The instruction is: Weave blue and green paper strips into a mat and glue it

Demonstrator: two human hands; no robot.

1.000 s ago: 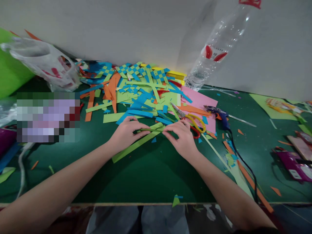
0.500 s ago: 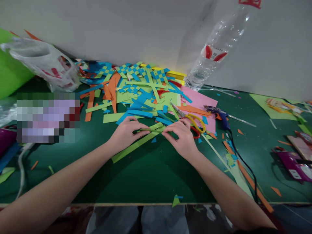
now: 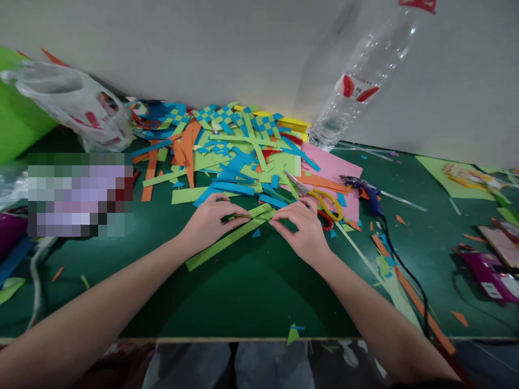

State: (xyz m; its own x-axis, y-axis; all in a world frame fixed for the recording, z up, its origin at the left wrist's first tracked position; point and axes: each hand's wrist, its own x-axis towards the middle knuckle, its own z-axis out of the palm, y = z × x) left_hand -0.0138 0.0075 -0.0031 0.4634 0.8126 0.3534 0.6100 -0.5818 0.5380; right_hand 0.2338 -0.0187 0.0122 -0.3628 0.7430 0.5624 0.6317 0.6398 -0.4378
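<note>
Between my two hands runs a narrow green paper strip (image 3: 259, 218), seen nearly edge-on. My left hand (image 3: 213, 220) pinches its left end between thumb and fingers. At the other end, my right hand (image 3: 302, 224) pinches it the same way. Beneath lies a wider light green strip (image 3: 227, 244), slanting across the table and partly covered by my left hand. Scissors with yellow and red handles (image 3: 324, 202) lie just behind my right hand, which hides part of them. A small blue paper triangle (image 3: 255, 233) rests below the held strip.
Behind my hands is a heap of blue, green and orange strips with woven checkered pieces (image 3: 221, 116). A glue gun (image 3: 367, 194) with a dark cord lies right, near pink paper (image 3: 336, 167). A plastic bottle (image 3: 357, 86) leans at the wall; a plastic bag (image 3: 89, 113) stands left.
</note>
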